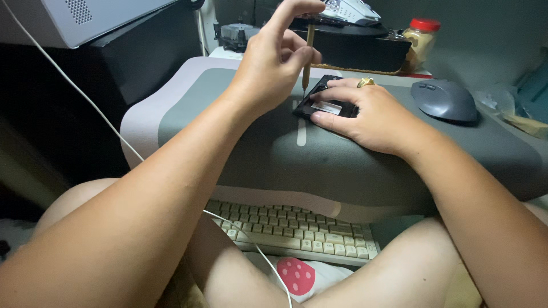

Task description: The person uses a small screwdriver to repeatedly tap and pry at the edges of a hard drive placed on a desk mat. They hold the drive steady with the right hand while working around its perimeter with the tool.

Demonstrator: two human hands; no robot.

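Note:
My left hand (274,63) pinches a thin wooden-handled tool (308,57) upright, its tip down on a small black flat device (325,105) lying on the grey desk mat (285,154). My right hand (365,114), wearing a gold ring, presses on the device and holds it steady, thumb at its near edge and fingers across its top. Much of the device is hidden under my fingers.
A grey computer mouse (445,100) sits to the right on the mat. Behind are a black box (359,48), a red-lidded jar (421,37) and a cooler fan (234,34). A beige keyboard (297,228) lies below the mat, and a white cable (85,97) crosses at left.

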